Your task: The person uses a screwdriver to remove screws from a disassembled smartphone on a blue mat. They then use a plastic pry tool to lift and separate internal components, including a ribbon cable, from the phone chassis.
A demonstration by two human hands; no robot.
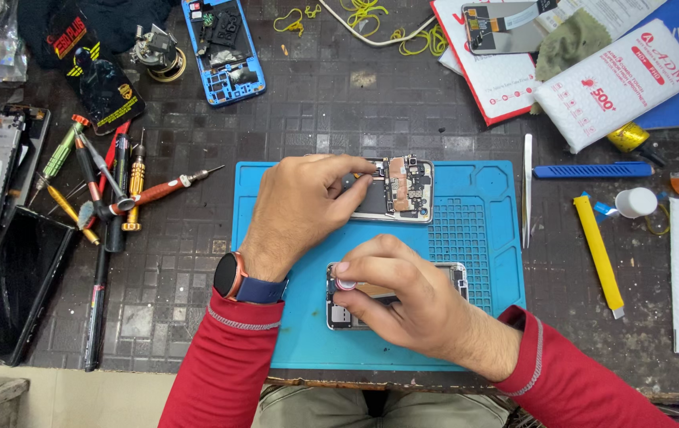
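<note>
- The left hand (301, 202) rests with bent fingers on an opened phone (396, 189) at the blue mat's (482, 238) far edge.
- The right hand (403, 297) pinches a small round part (346, 283) over a second opened phone (395, 297) near the mat's front edge.
- Screwdrivers (109, 186) lie left of the mat; tweezers (527, 190) lie just beside its right edge.
</note>
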